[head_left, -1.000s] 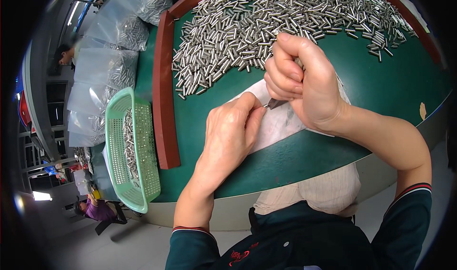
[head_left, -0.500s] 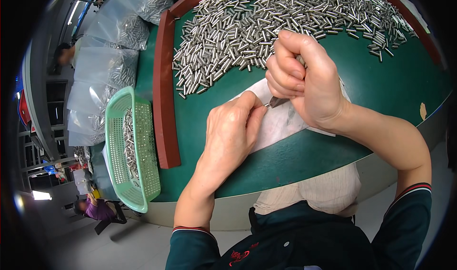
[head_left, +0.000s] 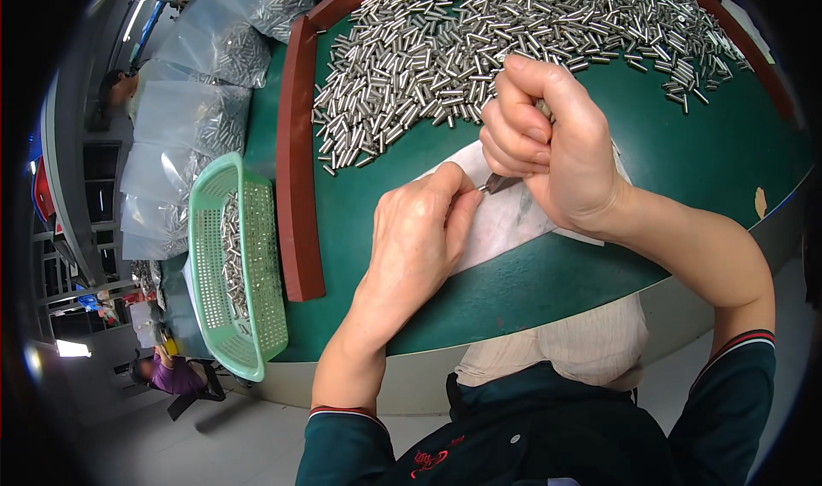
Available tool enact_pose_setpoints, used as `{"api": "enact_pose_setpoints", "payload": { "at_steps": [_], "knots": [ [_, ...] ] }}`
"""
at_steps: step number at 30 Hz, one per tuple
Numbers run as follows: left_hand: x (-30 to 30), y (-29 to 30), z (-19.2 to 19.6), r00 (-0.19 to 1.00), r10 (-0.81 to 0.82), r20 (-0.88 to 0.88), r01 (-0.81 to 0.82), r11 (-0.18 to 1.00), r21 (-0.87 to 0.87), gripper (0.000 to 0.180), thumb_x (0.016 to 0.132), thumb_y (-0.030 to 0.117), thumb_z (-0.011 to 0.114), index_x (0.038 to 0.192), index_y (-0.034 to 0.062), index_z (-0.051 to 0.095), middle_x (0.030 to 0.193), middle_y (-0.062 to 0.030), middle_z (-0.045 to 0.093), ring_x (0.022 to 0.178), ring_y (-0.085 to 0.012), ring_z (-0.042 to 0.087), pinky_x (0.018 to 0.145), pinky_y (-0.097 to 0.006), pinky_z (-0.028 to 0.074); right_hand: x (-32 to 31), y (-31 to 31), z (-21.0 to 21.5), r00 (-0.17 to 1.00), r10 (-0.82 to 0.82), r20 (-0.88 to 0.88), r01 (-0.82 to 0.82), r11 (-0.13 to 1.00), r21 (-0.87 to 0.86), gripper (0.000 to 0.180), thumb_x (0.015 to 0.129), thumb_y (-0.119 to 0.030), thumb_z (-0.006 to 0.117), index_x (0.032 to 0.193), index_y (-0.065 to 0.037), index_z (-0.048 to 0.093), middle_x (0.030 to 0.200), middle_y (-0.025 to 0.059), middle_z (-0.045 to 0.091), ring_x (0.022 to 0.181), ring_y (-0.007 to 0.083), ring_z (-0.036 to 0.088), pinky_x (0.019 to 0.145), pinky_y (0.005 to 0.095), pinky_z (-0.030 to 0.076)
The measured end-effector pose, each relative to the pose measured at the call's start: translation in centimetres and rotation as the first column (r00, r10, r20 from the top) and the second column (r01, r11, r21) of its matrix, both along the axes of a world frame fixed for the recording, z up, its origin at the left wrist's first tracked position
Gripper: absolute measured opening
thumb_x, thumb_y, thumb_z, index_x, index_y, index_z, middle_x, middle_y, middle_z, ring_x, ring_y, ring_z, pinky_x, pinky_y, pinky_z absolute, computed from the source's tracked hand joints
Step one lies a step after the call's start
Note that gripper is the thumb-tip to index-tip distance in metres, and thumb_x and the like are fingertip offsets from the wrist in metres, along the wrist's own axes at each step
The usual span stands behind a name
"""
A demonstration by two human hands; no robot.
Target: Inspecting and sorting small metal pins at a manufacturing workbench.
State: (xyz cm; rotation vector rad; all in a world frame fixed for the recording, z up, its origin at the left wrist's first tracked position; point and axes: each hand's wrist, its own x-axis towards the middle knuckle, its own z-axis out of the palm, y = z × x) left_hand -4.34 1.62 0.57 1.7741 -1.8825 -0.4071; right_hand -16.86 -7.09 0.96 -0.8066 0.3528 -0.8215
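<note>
My left hand (head_left: 419,225) is closed in a pinch, thumb against forefinger, on a small metal pin (head_left: 482,189) whose end shows past the fingertips. My right hand (head_left: 556,139) is wrapped in a fist round a dark metal tool (head_left: 498,182). Only the tool's tapering tip shows below the fist, touching or very near the pin; its kind I cannot make out. Beneath both hands lies a whitish cloth (head_left: 492,238), spread on the green tabletop (head_left: 548,285). Beyond them spreads a large heap of loose shiny metal pins (head_left: 454,58).
Red-brown rails (head_left: 298,178) border the heap. A green perforated basket (head_left: 267,280) with metal pins stands left of the rail. Clear plastic bags (head_left: 184,122) of pins line the table's far left. Two people are in the background at left.
Both hands keep the same grip and nearly the same place. The view has shifted very slightly.
</note>
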Motion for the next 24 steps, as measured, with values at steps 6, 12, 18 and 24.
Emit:
{"api": "enact_pose_setpoints", "payload": {
  "at_steps": [6, 12, 18, 24],
  "knots": [
    [-0.01, 0.12, -0.04, 1.000, 0.004, -0.006, -0.004, 1.000, 0.000, 0.010, 0.074, 0.004, 0.059, 0.069, -0.0004, 0.051, 0.058, -0.0167, 0.054, 0.054, -0.0333, 0.053, 0.048, -0.039, 0.040, 0.11, 0.15, -0.05, 1.000, -0.007, -0.002, 0.007, 1.000, -0.004, 0.041, 0.088, -0.027, 0.032, 0.050, -0.013, 0.025, 0.040, -0.0028, 0.023, 0.039, 0.0076, 0.015, 0.040, 0.0242, 0.017],
    [-0.02, 0.07, -0.20, 1.000, 0.000, -0.015, 0.000, 1.000, -0.019, 0.011, 0.073, 0.004, 0.060, 0.068, -0.0010, 0.051, 0.056, -0.0169, 0.053, 0.052, -0.0334, 0.053, 0.048, -0.039, 0.040, 0.08, 0.24, -0.13, 1.000, -0.022, -0.004, 0.022, 1.000, -0.017, 0.042, 0.088, -0.027, 0.032, 0.050, -0.013, 0.025, 0.040, -0.0031, 0.023, 0.039, 0.0074, 0.015, 0.040, 0.0242, 0.016],
    [0.14, 0.22, -0.18, 1.000, 0.003, -0.005, -0.003, 1.000, -0.015, 0.010, 0.073, 0.003, 0.062, 0.070, -0.0031, 0.054, 0.053, -0.0108, 0.051, 0.043, -0.0159, 0.047, 0.044, -0.027, 0.038, 0.25, 0.45, -0.03, 1.000, -0.021, -0.007, 0.021, 1.000, -0.024, 0.042, 0.089, -0.027, 0.032, 0.049, -0.014, 0.025, 0.040, -0.0035, 0.023, 0.038, 0.0072, 0.015, 0.039, 0.0242, 0.016],
    [0.01, -0.15, -0.39, 1.000, 0.007, -0.012, -0.007, 1.000, 0.003, 0.010, 0.073, 0.002, 0.062, 0.069, -0.0030, 0.053, 0.052, -0.0106, 0.050, 0.042, -0.0156, 0.046, 0.044, -0.027, 0.038, 0.41, 0.14, -0.27, 1.000, -0.013, -0.014, 0.012, 0.997, -0.071, 0.043, 0.089, -0.027, 0.032, 0.049, -0.013, 0.025, 0.041, -0.0033, 0.023, 0.039, 0.0072, 0.016, 0.040, 0.0241, 0.016]
  ]
}}
